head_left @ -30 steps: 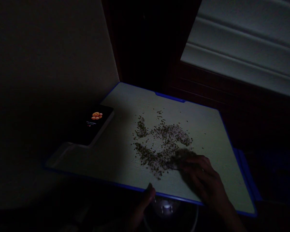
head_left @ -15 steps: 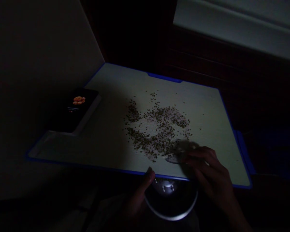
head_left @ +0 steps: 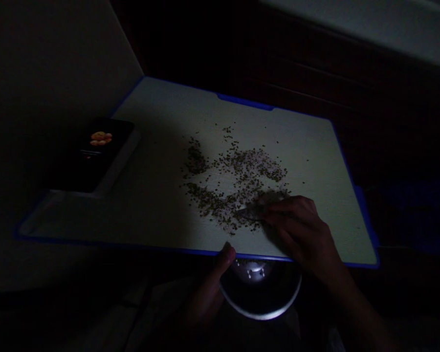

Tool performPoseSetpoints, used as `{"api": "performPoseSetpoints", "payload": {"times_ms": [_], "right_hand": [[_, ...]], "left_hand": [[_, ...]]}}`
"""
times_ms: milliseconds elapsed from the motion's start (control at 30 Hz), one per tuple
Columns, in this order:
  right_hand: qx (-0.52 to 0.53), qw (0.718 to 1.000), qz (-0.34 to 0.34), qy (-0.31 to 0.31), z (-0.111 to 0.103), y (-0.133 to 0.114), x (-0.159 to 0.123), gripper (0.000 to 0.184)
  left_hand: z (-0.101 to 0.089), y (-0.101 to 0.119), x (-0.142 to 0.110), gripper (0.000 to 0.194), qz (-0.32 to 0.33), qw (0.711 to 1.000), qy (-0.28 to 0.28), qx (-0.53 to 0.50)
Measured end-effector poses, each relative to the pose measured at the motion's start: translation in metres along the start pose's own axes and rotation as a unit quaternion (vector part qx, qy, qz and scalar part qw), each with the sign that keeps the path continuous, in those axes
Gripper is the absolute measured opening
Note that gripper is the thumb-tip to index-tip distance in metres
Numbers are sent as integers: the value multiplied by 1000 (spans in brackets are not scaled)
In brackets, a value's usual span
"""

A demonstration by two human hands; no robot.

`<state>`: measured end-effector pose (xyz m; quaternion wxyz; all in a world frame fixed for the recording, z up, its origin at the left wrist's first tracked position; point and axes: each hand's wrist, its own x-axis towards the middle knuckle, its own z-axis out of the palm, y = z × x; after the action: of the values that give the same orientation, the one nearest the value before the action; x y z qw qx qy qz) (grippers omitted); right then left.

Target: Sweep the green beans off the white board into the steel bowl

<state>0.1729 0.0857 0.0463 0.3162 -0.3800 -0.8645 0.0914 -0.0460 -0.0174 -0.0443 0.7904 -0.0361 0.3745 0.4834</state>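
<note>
Small dark seeds or grains [head_left: 220, 203], mixed with paler bits, lie scattered over a pale blue-edged board [head_left: 333, 230]. My right hand [head_left: 304, 227] pinches a thin, curved-edged piece [head_left: 251, 212] that touches the lower part of the scatter; its exact kind is too dark to tell. Beneath the board's front edge is a shiny metal bowl [head_left: 269, 313], its far side hidden by the board. At the bowl's left rim is my left hand [head_left: 216, 276], closed around it, its thumb reaching up over the board's edge and its other fingers hidden.
A phone with a lit screen [head_left: 100, 142] rests on a pale block-like thing [head_left: 119, 166] at the board's left side. A light wall [head_left: 58, 58] rises at left. Dark panelling stands behind the board, and a blue thing [head_left: 418, 215] lies to the right. The room is very dim.
My right hand has moved the thin piece left and away from me, into the seeds. The whole view has shifted slightly, so board and bowl sit higher. My left hand keeps its place by the bowl.
</note>
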Motion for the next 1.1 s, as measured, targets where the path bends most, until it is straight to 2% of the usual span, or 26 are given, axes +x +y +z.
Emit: {"api": "performPoseSetpoints", "payload": {"times_ms": [100, 233, 367, 633, 800, 1000, 1100], "right_hand": [[-4, 1000, 7, -2, -6, -8, -13, 37], [-12, 1000, 19, 6, -8, -17, -26, 32], [-18, 999, 31, 15, -8, -23, -38, 29], [-18, 998, 44, 31, -9, -28, -60, 27], [-17, 994, 75, 83, -15, -26, -67, 25], [-27, 968, 166, 186, -26, -30, -69, 25], [-13, 961, 203, 190, -28, -38, -68, 25]], "left_hand": [[3, -1, 0, 45, -11, 1000, 5, 8], [10, 0, -1, 51, -12, 1000, -13, 12], [15, 3, -5, 46, -19, 999, -20, 15], [9, -1, -4, 43, -12, 1000, -8, 26], [1, -3, -4, 36, -4, 1000, -8, 27], [-3, -2, -5, 45, 0, 999, -20, 43], [-2, -1, -6, 50, -3, 999, -20, 50]]}}
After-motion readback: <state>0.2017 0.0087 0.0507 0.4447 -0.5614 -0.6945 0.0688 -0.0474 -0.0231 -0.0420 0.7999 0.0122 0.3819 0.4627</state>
